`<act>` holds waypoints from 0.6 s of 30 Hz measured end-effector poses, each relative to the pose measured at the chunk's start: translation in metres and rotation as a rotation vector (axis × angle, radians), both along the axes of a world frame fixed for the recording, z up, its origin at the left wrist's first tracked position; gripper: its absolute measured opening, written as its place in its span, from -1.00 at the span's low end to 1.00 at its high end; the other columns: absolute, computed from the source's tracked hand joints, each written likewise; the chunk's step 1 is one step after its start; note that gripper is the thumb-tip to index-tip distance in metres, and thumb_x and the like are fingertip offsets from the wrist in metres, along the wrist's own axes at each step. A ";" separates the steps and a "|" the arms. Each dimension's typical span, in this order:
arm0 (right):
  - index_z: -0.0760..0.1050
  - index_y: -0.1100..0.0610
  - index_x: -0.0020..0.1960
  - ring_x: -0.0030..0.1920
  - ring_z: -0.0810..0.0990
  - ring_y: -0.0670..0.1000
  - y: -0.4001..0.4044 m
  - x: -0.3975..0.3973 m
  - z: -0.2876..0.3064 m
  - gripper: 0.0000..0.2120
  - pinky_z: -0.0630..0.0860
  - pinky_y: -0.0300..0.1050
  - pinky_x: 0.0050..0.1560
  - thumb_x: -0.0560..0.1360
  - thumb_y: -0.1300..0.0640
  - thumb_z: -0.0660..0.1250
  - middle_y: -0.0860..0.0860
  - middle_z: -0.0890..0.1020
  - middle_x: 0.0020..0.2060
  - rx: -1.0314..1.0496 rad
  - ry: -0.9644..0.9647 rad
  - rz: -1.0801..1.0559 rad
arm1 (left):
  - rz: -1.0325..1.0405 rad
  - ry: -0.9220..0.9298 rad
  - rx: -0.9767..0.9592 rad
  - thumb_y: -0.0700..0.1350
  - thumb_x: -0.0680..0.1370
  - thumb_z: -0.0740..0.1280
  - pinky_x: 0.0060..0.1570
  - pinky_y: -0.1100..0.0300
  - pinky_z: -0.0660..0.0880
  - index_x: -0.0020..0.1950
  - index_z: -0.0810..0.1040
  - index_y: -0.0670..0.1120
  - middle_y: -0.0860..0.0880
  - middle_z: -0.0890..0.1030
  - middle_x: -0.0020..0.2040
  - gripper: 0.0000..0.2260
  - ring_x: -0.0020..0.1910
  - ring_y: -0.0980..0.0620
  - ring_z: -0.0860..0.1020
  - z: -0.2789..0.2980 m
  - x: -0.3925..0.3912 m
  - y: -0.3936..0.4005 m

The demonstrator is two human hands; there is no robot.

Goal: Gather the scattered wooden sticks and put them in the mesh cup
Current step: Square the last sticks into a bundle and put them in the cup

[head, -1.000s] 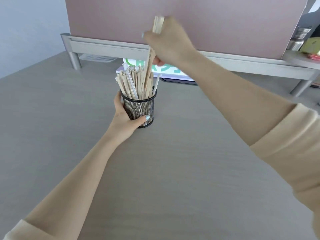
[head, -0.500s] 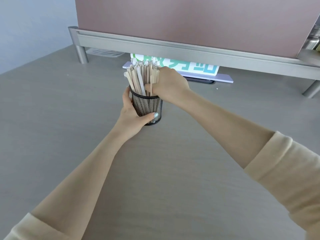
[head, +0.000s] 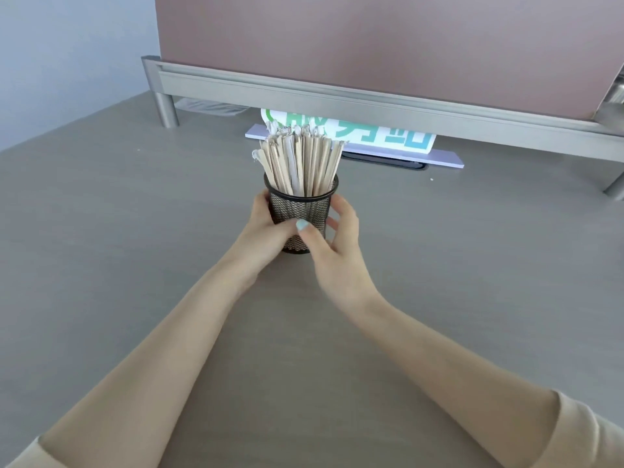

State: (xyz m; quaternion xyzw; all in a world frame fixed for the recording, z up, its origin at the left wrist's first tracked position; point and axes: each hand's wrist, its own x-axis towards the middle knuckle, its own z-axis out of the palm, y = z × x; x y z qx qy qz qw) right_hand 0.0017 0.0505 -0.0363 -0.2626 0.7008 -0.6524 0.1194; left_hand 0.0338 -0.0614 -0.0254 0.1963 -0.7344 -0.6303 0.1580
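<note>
A black mesh cup (head: 301,207) stands upright on the grey table (head: 135,265), near the middle. Several wooden sticks (head: 299,160), some in paper sleeves, stand bunched in it and fan out above the rim. My left hand (head: 266,231) wraps the cup's left side, its thumb across the front. My right hand (head: 332,246) is at the cup's right side with fingers spread, slightly blurred; whether it touches the mesh is unclear. No loose sticks show on the table.
A metal riser shelf (head: 337,99) with round legs spans the back, a pink panel (head: 371,38) above it. Under the shelf lie a white card with green print (head: 381,133) and a dark flat item (head: 388,162).
My right hand pushed a bunch of sticks down into the cup, let go of them, and dropped to the cup's right side. The left hand has kept hold of the cup.
</note>
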 end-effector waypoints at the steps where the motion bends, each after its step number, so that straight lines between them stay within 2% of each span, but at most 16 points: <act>1: 0.14 0.00 0.42 0.39 0.22 -0.19 -0.002 -0.003 0.000 -0.45 0.23 -0.03 0.44 0.50 0.03 0.27 -0.13 0.27 0.36 -0.016 -0.003 -0.012 | -0.006 0.004 0.069 -0.10 0.24 0.29 0.12 0.17 0.39 0.31 0.30 -0.06 0.06 0.53 0.09 -0.37 0.11 0.12 0.48 0.005 0.002 -0.001; 2: 0.19 -0.02 0.40 0.37 0.24 -0.26 -0.003 -0.007 0.002 -0.47 0.25 -0.10 0.42 0.49 0.01 0.29 -0.15 0.32 0.34 -0.045 -0.002 -0.016 | -0.013 0.001 0.108 -0.14 0.22 0.23 0.10 0.17 0.35 0.23 0.40 -0.05 0.07 0.55 0.02 -0.44 0.08 0.10 0.49 0.011 0.004 -0.002; 4: 0.30 -0.13 0.25 0.16 0.33 -0.50 -0.002 -0.015 0.008 -0.62 0.32 -0.44 0.21 0.49 0.07 0.32 -0.29 0.43 0.17 -0.088 0.007 0.004 | -0.005 -0.036 0.137 -0.18 0.23 0.16 0.09 0.15 0.28 0.01 0.54 -0.01 0.09 0.57 -0.06 -0.61 0.01 0.10 0.51 0.022 0.009 -0.004; 6: 0.29 -0.10 0.24 -0.02 0.39 -0.58 0.000 -0.024 0.009 -0.61 0.33 -0.62 -0.02 0.49 0.12 0.33 -0.38 0.43 0.06 -0.108 0.012 0.043 | 0.049 -0.076 0.120 -0.23 0.39 0.14 0.13 0.15 0.26 0.03 0.56 -0.05 0.06 0.59 -0.03 -0.69 -0.04 0.11 0.56 0.022 0.011 -0.008; 8: 0.28 0.00 0.29 -0.07 0.43 -0.56 0.002 -0.031 0.008 -0.58 0.34 -0.65 -0.10 0.49 0.10 0.33 -0.33 0.47 0.04 -0.103 -0.013 0.076 | 0.115 -0.073 0.044 -0.24 0.49 0.11 0.24 0.16 0.31 0.10 0.56 -0.08 0.08 0.64 -0.08 -0.70 -0.10 0.16 0.61 0.019 0.013 -0.011; 10: 0.32 0.02 0.26 -0.08 0.48 -0.50 0.003 -0.041 0.007 -0.65 0.38 -0.61 -0.10 0.51 0.02 0.30 -0.28 0.51 0.03 -0.078 -0.056 0.101 | 0.109 -0.083 -0.081 -0.13 0.45 0.21 0.26 0.12 0.38 -0.01 0.60 0.10 0.17 0.67 -0.18 -0.76 -0.10 0.14 0.62 0.017 0.014 -0.015; 11: 0.36 0.00 0.22 -0.08 0.50 -0.47 0.003 -0.045 0.008 -0.70 0.41 -0.57 -0.09 0.52 -0.03 0.26 -0.26 0.53 0.02 -0.066 -0.098 0.106 | 0.047 -0.104 -0.181 -0.10 0.41 0.25 0.18 0.16 0.41 -0.12 0.62 0.16 0.20 0.67 -0.23 -0.80 -0.11 0.12 0.60 0.017 0.016 -0.018; 13: 0.43 -0.01 0.14 -0.06 0.53 -0.37 0.002 -0.055 0.009 -0.76 0.43 -0.42 -0.04 0.54 -0.09 0.18 -0.22 0.57 0.00 -0.052 -0.188 0.097 | -0.103 -0.142 -0.352 -0.09 0.43 0.30 -0.03 0.19 0.39 -0.20 0.62 0.11 0.18 0.67 -0.21 -0.87 -0.15 0.08 0.53 0.020 0.020 -0.022; 16: 0.55 0.07 0.03 0.14 0.58 0.02 -0.004 -0.066 0.009 -0.64 0.41 -0.07 0.25 0.44 -0.13 0.15 0.05 0.64 0.10 -0.025 -0.278 0.115 | -0.132 -0.125 -0.388 -0.14 0.48 0.37 -0.10 0.29 0.41 -0.11 0.56 0.10 0.20 0.62 -0.14 -0.88 -0.17 0.22 0.55 0.024 0.023 -0.026; 17: 0.57 0.12 0.01 0.15 0.59 0.08 -0.006 -0.068 0.009 -0.60 0.39 0.00 0.30 0.42 -0.11 0.11 0.09 0.65 0.09 -0.046 -0.314 0.142 | -0.129 -0.115 -0.389 -0.14 0.46 0.39 -0.12 0.30 0.41 -0.13 0.54 0.06 0.21 0.61 -0.16 -0.91 -0.18 0.24 0.55 0.023 0.023 -0.029; 18: 0.58 0.14 -0.02 0.08 0.61 0.07 -0.006 -0.070 0.008 -0.59 0.40 -0.01 0.28 0.43 -0.06 0.06 0.08 0.67 0.03 -0.057 -0.333 0.177 | -0.148 -0.118 -0.400 -0.11 0.43 0.42 -0.10 0.29 0.42 -0.18 0.53 0.02 0.21 0.62 -0.21 -0.91 -0.18 0.23 0.56 0.021 0.023 -0.030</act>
